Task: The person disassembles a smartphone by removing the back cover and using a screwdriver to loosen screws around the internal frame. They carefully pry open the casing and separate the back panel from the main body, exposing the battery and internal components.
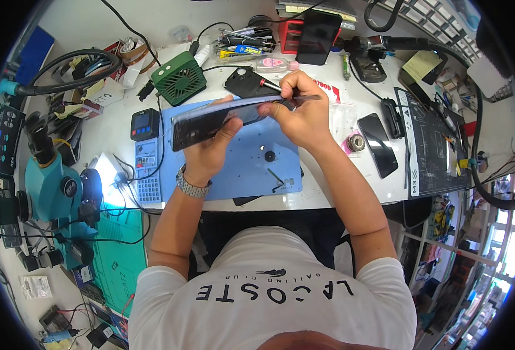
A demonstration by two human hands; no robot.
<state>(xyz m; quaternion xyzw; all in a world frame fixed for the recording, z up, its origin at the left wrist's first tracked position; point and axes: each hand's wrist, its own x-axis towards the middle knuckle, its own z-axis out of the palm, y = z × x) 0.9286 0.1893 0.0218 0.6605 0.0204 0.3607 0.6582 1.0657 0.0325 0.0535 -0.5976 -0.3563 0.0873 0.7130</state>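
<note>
While both hands grip 1 phone [222, 119], 2 more phones [377, 143] lie nearby.

left hand [206, 153] curled in grip (watch on wrist), right hand [302, 114] pinching, forearms raised

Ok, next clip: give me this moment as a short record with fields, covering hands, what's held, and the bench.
left hand: left hand grips the dark flat rectangular phone from below, tilted
right hand: right hand on the phone's right end, holding a thin dark tool
surface: blue rubber work mat on a white bench
nearby: green square fan behind; teal microscope at left; second black phone at right
</note>
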